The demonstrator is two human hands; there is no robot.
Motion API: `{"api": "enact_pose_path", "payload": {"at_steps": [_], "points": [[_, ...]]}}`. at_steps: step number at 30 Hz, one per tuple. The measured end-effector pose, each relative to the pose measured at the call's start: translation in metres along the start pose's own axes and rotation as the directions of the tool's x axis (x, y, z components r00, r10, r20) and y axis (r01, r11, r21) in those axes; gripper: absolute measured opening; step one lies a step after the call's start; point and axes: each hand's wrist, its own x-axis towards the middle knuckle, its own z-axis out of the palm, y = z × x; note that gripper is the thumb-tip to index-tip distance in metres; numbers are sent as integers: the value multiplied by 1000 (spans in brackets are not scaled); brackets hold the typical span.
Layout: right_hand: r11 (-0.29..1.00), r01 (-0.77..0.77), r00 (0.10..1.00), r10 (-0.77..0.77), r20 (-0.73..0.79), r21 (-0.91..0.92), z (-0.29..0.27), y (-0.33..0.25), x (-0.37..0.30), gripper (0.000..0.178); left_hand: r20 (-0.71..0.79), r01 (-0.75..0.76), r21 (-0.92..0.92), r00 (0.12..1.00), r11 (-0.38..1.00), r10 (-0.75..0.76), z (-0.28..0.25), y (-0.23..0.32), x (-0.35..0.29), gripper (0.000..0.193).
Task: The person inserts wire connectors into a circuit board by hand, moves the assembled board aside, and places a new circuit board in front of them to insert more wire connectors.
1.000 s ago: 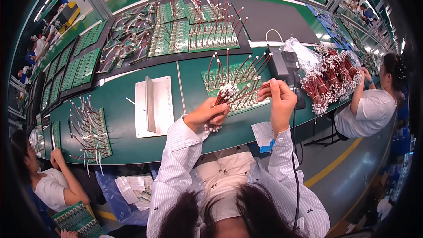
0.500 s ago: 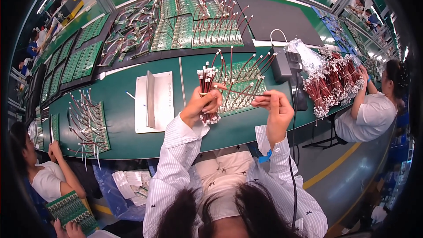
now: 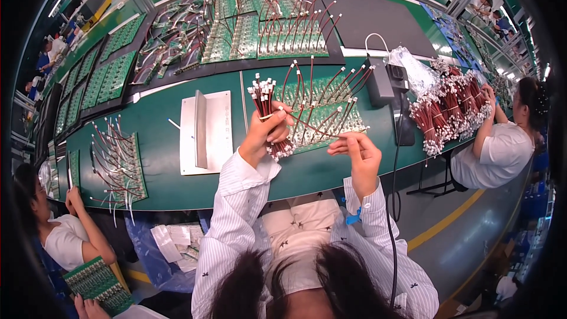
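My left hand (image 3: 267, 132) is closed around a bundle of dark red and black wire cables (image 3: 261, 93), whose white plugs stick out above and below the fist. A single cable (image 3: 311, 127) stretches from beside the left fingers to my right hand (image 3: 359, 156), pinched there between thumb and fingers. Its white plug lies at the left fingers; the end in the right hand is hidden. Just behind both hands, a green circuit board panel (image 3: 360, 119) rests on the table with several upright cables fixed to it.
A metal plate with an upright fin (image 3: 221, 142) lies left of my hands, and a wired panel (image 3: 134, 165) beyond it. On the right are a grey power adapter (image 3: 378, 90), a black cord and a heap of cable bundles (image 3: 440, 112). Co-workers sit at both sides.
The bundle in my left hand has shifted slightly up and left, tilting leftward. My right hand has come a little nearer and to the left, with the single cable now sloping down toward it.
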Motion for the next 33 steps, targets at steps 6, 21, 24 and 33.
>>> {"api": "enact_pose_path", "payload": {"at_steps": [6,21,24,33], "points": [[990,-140,976,136,167,12,-5,15,-5,17,-76,-63,-9,995,998,62,1,-1,4,11],[956,-274,907,293,302,-104,3,30,-12,9,-163,-101,44,981,994,107,4,0,4,14],[958,-269,916,286,283,-99,5,31,-13,9,-185,-103,87,976,991,118,5,1,3,13],[946,-320,878,316,359,-50,6,33,-15,19,-211,-102,108,970,989,123,6,5,2,12]]}}
